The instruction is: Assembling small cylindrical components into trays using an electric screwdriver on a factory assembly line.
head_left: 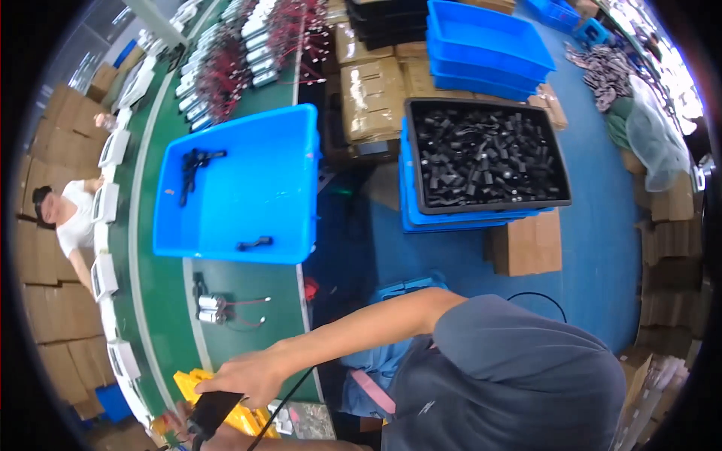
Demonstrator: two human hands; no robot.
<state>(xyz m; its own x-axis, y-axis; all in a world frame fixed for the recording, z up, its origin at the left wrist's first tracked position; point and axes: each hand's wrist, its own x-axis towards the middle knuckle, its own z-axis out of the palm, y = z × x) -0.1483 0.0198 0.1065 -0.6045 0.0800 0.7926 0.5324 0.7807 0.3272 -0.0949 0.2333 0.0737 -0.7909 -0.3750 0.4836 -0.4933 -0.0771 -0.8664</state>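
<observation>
My right hand [252, 377] reaches left across the bench, its fingers closed on a black boxy piece [216, 410] whose exact kind I cannot make out. My left hand [174, 422] is at the lower edge, close to the far end of that piece; blur and overlap hide its fingers. Under both hands lies a yellow plastic tray [189, 385], partly covered. Beyond it, two small silver motors [211, 308] with thin red wires rest on the green bench. A black cable [289, 398] runs beside my right wrist.
A blue tub [239, 254] on the bench holds a few black parts [194, 167]. Many wired motors [259, 52] lie farther back. A black tray [492, 207] full of small black parts tops stacked blue crates, beside cartons [526, 244]. Across the line stands another person [75, 218].
</observation>
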